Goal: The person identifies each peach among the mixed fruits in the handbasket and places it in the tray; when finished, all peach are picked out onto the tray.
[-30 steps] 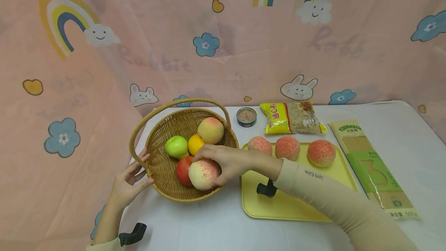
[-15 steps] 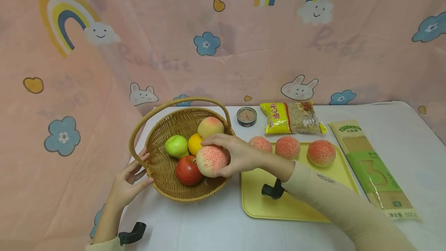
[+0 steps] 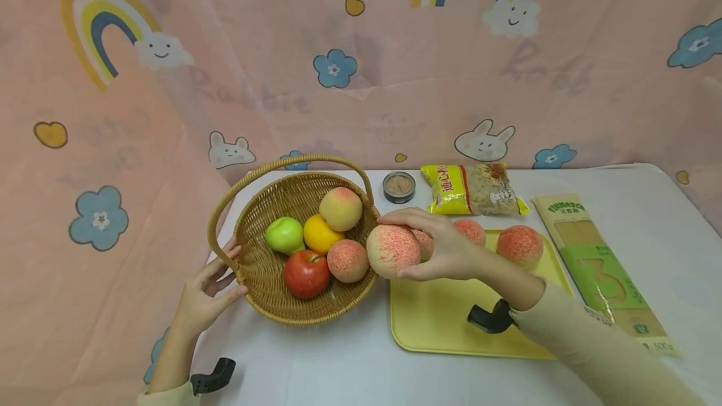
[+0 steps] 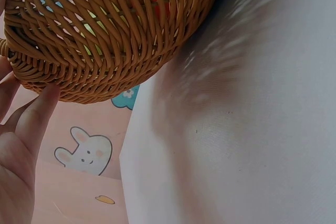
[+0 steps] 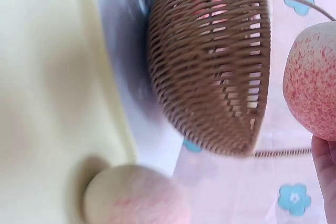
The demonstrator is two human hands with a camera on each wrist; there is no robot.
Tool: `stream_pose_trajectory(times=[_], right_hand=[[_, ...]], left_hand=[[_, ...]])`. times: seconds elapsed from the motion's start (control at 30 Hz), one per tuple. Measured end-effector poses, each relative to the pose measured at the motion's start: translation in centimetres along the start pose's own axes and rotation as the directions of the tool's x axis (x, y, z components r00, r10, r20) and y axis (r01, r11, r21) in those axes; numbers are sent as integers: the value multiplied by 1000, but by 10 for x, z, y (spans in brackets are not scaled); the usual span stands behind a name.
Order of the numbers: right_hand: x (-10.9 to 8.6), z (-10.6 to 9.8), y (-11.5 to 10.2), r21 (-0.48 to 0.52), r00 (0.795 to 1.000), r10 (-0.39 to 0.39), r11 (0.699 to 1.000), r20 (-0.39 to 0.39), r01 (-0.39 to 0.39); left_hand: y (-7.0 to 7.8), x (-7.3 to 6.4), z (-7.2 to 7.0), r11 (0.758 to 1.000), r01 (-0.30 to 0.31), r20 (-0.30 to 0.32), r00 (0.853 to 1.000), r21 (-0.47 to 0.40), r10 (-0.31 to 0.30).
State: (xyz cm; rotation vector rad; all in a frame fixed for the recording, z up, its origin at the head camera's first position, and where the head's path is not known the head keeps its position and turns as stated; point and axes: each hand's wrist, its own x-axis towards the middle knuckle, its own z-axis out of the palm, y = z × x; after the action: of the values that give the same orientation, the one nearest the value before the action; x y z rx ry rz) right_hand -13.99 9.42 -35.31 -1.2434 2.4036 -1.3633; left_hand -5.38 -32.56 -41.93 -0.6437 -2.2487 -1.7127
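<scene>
In the head view my right hand [image 3: 445, 249] grips a pale peach with red speckles [image 3: 393, 251], between the basket and the yellow tray [image 3: 429, 331]. The right wrist view shows this peach [image 5: 315, 80] raised beside the basket wall. My left hand [image 3: 205, 299] touches the left side of the wicker basket [image 3: 265, 287] by the handle's base; in the left wrist view its fingertips rest against the weave. Inside the basket lie a green pear-like fruit [image 3: 285, 235], an orange [image 3: 321, 234], a red apple [image 3: 307, 274], a yellowish peach [image 3: 341, 208] and a pink peach [image 3: 347, 260].
Pink peaches [image 3: 520, 246] sit on the tray's far side, one partly behind my right hand. A small tin [image 3: 398, 187] and a yellow pasta bag [image 3: 474, 190] stand at the back. A green noodle pack [image 3: 606, 274] lies right of the tray.
My right hand has carried the pale peach out of the basket and rightward to the tray's left edge. The pink peach inside the basket has come into sight. My left hand stays put.
</scene>
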Motion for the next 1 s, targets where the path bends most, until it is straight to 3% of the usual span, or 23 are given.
stream_pose_trajectory(times=[0.2,0.47,0.87,1.0], right_hand=[[-33,-8,15,4,997,69,998,-21,-69],[-66,1,32,-24,979,204,979,-2,-204],[-78,22,50,-48,948,296,955,121,-292],[-77,26,53,-58,945,284,959,160,-278]], left_hand=[[1,1,0,1000,4,2,1000,3,-4],[-1,1,-1,1000,8,-2,1000,-2,-8],[-2,0,-1,1000,21,-3,1000,-12,-21],[-2,0,0,1000,19,-2,1000,-18,-19]])
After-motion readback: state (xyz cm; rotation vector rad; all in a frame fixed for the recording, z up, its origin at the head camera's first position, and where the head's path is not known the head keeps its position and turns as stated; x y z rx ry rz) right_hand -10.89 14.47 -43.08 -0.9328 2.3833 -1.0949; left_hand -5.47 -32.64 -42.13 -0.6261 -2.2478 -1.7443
